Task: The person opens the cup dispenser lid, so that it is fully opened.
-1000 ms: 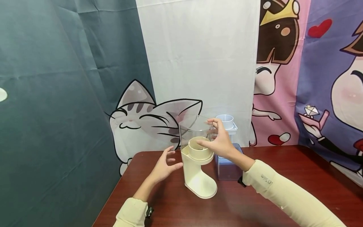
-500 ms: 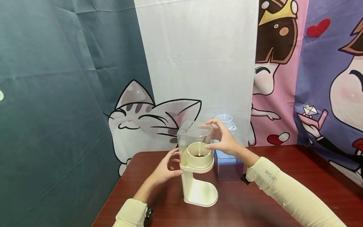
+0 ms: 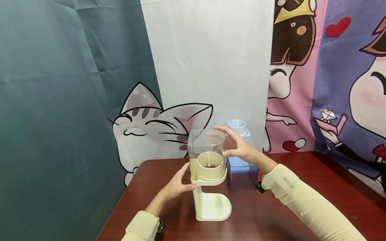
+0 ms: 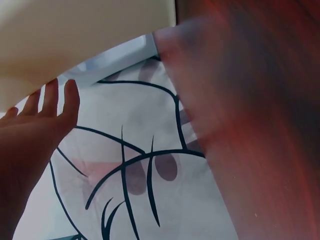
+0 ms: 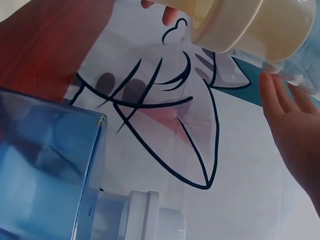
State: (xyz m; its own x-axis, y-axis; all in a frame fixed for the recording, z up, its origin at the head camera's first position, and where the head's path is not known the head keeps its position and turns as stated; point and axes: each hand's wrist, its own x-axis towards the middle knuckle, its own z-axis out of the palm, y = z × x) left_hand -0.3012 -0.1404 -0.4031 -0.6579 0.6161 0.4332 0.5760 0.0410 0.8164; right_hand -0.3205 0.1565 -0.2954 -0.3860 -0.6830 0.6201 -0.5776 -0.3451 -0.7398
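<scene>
A cream stand (image 3: 218, 206) with a flat rounded foot, an upright column and a round collar (image 3: 210, 172) stands on the table. Around and above the collar rises a clear plastic container (image 3: 199, 142) with its rim uppermost. My left hand (image 3: 177, 185) holds the left side of these parts at collar height, thumb in front and fingers behind. On the upper right, my right hand (image 3: 242, 149) grips the clear container, fingers along the rim and thumb lower down. In the right wrist view, fingertips touch the clear wall beyond the cream collar (image 5: 230, 25).
Close behind on the right stands a blue translucent box (image 3: 242, 177) topped by a white round neck (image 3: 237, 127). The red-brown table (image 3: 286, 201) ends at a printed curtain (image 3: 211, 60) at the back.
The clear container and collar have come down and levelled from a tilt, and the foot sits slightly nearer. My left hand has closed in on the side; the right stays near the rim.
</scene>
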